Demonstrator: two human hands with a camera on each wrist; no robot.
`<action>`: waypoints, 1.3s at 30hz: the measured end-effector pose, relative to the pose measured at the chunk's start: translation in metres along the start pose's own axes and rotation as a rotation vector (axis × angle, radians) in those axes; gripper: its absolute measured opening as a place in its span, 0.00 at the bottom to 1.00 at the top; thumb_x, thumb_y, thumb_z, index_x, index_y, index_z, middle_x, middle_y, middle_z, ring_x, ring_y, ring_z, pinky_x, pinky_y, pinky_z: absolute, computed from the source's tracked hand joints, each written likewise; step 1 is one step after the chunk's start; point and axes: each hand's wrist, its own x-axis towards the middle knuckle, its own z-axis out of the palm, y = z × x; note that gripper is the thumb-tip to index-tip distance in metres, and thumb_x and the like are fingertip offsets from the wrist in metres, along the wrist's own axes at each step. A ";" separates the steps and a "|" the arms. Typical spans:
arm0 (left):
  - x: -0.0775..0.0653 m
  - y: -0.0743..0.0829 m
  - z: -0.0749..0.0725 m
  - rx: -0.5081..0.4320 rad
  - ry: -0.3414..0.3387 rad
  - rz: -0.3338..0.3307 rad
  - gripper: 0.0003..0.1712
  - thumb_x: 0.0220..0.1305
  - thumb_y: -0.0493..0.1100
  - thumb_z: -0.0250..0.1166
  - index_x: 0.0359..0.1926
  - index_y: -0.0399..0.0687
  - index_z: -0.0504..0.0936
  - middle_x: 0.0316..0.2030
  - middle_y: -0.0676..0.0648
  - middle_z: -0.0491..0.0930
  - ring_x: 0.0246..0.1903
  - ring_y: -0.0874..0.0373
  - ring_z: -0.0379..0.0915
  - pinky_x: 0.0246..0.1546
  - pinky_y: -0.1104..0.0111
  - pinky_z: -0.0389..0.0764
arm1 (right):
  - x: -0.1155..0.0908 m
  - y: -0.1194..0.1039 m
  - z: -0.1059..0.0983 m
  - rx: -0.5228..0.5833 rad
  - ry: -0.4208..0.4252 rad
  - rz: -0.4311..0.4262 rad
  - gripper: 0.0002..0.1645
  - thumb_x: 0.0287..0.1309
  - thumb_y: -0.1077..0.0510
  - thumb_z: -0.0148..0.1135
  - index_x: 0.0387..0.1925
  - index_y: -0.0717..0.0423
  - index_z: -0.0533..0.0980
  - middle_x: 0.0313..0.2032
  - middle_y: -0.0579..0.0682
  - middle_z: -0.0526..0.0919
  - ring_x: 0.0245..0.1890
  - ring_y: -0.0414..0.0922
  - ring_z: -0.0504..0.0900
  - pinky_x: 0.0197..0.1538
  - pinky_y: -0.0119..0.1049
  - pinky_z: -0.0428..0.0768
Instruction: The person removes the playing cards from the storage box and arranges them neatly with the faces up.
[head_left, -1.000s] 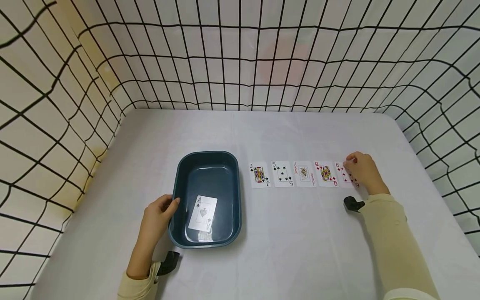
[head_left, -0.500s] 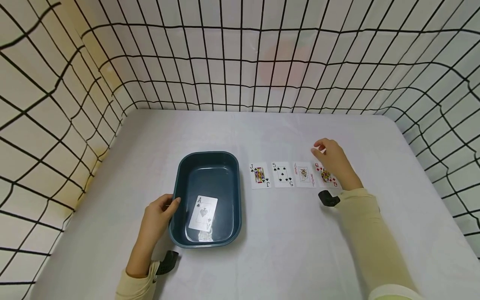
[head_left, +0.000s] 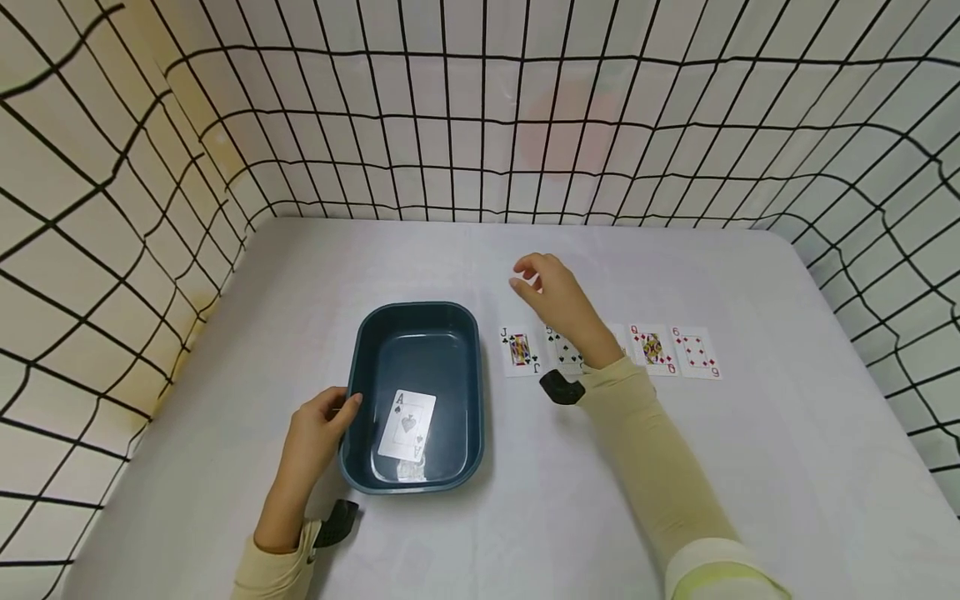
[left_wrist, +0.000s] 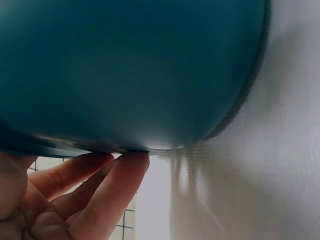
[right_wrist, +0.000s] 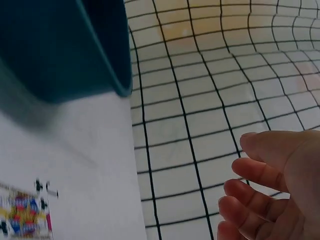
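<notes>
My left hand [head_left: 317, 429] grips the left rim of a dark blue plastic tub [head_left: 467, 400], thumb over the edge. In the left wrist view its fingers [left_wrist: 112, 200] press the tub's outer wall. Inside the tub lies an ace of spades [head_left: 407, 426]. Several playing cards form a row right of the tub: a jack of clubs [head_left: 519, 351], a five of spades [head_left: 561, 350], a largely hidden card, a queen of diamonds [head_left: 653, 350] and a six of diamonds [head_left: 696, 352]. Above the row hovers my right hand [head_left: 557, 293], fingers loosely bent, holding nothing.
A white cloth [head_left: 525, 483] covers the table. Black grid netting [head_left: 480, 125] stands along the back and both sides. A black wrist device [head_left: 561, 387] on the right arm hangs over the cards.
My right hand has let go of the six of diamonds, which stays at the row's right end, and has moved left above the row. The left hand and tub stay put.
</notes>
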 end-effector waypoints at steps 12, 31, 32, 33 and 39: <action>0.002 -0.002 0.000 0.010 -0.004 0.020 0.18 0.63 0.49 0.55 0.41 0.37 0.78 0.36 0.39 0.79 0.34 0.50 0.76 0.34 0.59 0.78 | 0.016 -0.067 0.082 0.078 -0.155 -0.116 0.16 0.61 0.53 0.53 0.47 0.58 0.71 0.38 0.50 0.71 0.34 0.43 0.70 0.38 0.33 0.71; 0.002 -0.003 -0.001 -0.023 -0.033 0.001 0.20 0.64 0.51 0.54 0.43 0.37 0.78 0.37 0.39 0.79 0.35 0.49 0.76 0.35 0.59 0.78 | -0.007 -0.094 0.152 -0.573 -0.667 -0.159 0.56 0.29 0.27 0.66 0.57 0.55 0.63 0.51 0.51 0.67 0.47 0.46 0.68 0.45 0.42 0.72; 0.002 -0.003 -0.001 -0.024 -0.034 -0.002 0.20 0.64 0.51 0.54 0.43 0.37 0.78 0.37 0.39 0.79 0.35 0.49 0.76 0.35 0.59 0.78 | -0.009 -0.095 0.153 -0.590 -0.686 -0.148 0.57 0.27 0.27 0.67 0.57 0.55 0.63 0.50 0.51 0.67 0.47 0.46 0.68 0.45 0.42 0.72; 0.002 -0.003 -0.001 -0.022 -0.031 -0.003 0.20 0.64 0.51 0.54 0.42 0.38 0.78 0.36 0.39 0.79 0.34 0.50 0.76 0.35 0.60 0.79 | -0.010 -0.095 0.153 -0.607 -0.694 -0.140 0.57 0.25 0.28 0.68 0.57 0.54 0.63 0.49 0.50 0.67 0.47 0.46 0.68 0.45 0.42 0.72; 0.002 -0.003 -0.001 -0.015 -0.020 -0.004 0.19 0.63 0.51 0.54 0.41 0.38 0.78 0.36 0.40 0.79 0.33 0.50 0.76 0.34 0.59 0.78 | -0.013 -0.099 0.155 -0.673 -0.660 -0.126 0.49 0.26 0.34 0.73 0.50 0.54 0.67 0.44 0.51 0.71 0.43 0.46 0.69 0.42 0.40 0.72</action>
